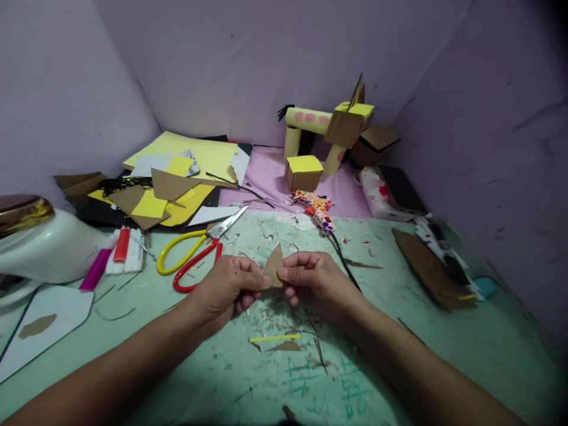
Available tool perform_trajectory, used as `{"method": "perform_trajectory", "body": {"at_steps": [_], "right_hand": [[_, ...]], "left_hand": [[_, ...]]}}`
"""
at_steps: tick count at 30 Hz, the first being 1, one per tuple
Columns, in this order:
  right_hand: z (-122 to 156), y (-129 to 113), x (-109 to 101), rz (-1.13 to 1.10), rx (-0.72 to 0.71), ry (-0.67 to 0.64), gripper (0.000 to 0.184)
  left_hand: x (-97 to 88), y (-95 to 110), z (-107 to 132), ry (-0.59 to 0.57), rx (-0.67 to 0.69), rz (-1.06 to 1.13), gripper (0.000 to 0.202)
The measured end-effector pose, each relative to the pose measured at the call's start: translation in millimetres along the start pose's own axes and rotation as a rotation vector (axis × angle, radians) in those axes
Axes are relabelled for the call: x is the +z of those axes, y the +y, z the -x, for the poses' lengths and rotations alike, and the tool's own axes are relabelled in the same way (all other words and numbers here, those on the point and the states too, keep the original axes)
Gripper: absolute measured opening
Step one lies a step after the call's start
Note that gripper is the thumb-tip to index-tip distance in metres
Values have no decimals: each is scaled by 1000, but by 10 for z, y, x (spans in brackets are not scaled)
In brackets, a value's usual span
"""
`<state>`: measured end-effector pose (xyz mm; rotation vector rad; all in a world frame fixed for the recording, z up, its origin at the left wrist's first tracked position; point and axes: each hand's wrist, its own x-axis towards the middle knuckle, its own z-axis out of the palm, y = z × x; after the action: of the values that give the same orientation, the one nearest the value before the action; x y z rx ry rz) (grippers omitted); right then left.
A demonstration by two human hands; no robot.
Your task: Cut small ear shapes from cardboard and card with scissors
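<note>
Left hand point(229, 285): pinches card point(274, 265), left edge | right hand point(317, 278): pinches right edge, likely for steadiness | scissors point(213, 233): left of card, seemingly for easy reach

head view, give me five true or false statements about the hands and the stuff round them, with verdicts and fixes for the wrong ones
1. The left hand and the right hand both hold one pointed cardboard piece. True.
2. The markers lie left of the scissors. True.
3. The scissors lie to the right of the right hand. False: the scissors lie near the left hand.
4. The yellow-topped box stands nearer the person than the animal figure. True.
5. The thin yellow strip lies on the pink cloth. False: the thin yellow strip lies on the green tabletop.
</note>
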<state>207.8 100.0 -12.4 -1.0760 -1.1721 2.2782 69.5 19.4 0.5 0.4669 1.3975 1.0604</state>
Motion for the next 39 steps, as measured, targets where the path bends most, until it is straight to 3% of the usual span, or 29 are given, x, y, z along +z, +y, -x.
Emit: {"method": "perform_trajectory", "body": {"at_steps": [9,17,30,39], "right_hand": [[5,-8,1,26,5,-35,29],[26,-23,19,114,-253,-24,18],[28,9,-9,100,-263,16,15],[35,15,-5,78,-269,29,15]], "left_hand": [[9,0,23,2,-22,-50,20],[43,-36,38,20,87,-229,19],[78,37,98,6,171,-457,18],[86,31,98,16,144,-439,16]]}}
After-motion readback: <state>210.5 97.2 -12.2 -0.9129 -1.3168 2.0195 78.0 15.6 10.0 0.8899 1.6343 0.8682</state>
